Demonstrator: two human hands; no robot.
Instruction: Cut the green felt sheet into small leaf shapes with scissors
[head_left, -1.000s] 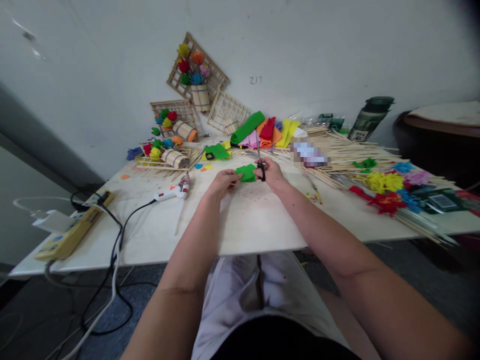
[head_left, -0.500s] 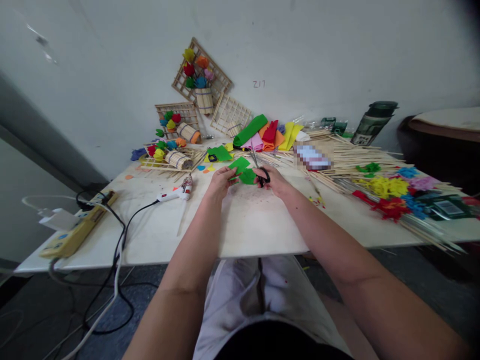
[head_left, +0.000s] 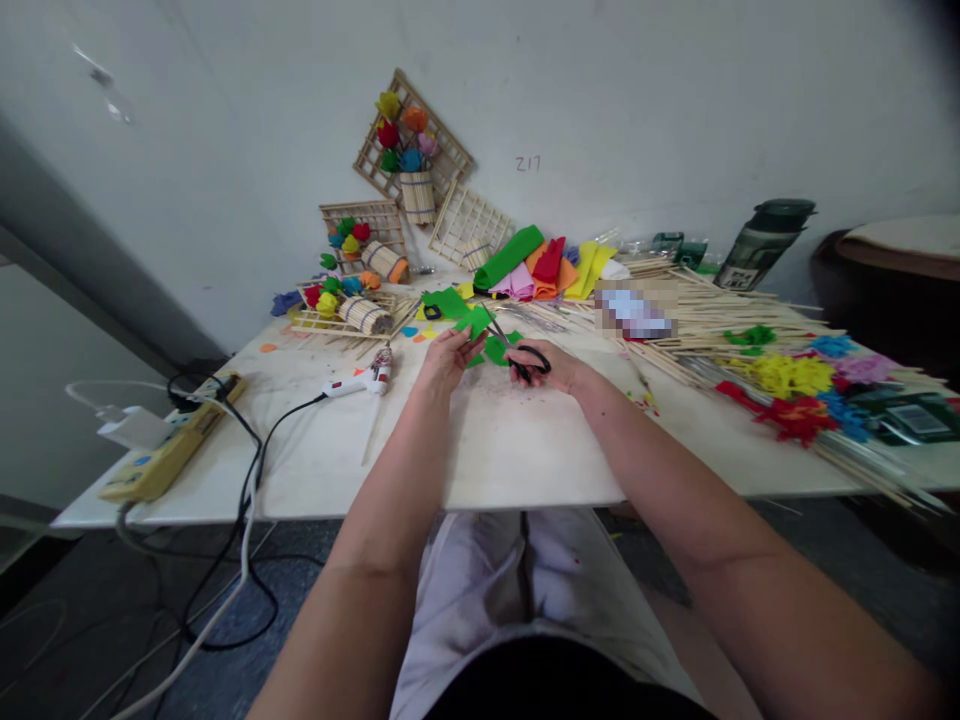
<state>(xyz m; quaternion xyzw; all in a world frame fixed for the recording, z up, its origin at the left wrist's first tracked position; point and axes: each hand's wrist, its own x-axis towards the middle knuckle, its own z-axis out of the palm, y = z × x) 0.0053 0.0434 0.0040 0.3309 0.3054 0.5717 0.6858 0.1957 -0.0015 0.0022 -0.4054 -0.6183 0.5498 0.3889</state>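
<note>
A pale wall [head_left: 637, 100], marked "217", rises behind a white table [head_left: 540, 450] where a person works with both bare hands. Thin wooden sticks [head_left: 720, 315] spread across the far right of the tabletop, with bright tufts [head_left: 787, 375] in yellow, red, blue and pink near their right end. A yellow power strip [head_left: 184, 440] lies at the near left edge. On the far side, a wooden lattice panel [head_left: 448, 150] bearing colourful flowers leans against the wall, left of center, while a dark green bottle [head_left: 765, 245] tilts at far right. A rolled green cloth [head_left: 510, 257] lies at far center, beyond the hands. The left hand [head_left: 450, 355] pinches a green piece [head_left: 474, 320] between thumb and fingers at mid-table; the right hand [head_left: 541, 365] has its fingers closed around the handles of black-handled scissors [head_left: 534, 352], the blades pointing far and left. A white glue gun [head_left: 364, 380] sits left of the left hand. Between the hands is a second green piece [head_left: 499, 350]; whether it is held cannot be told.
</note>
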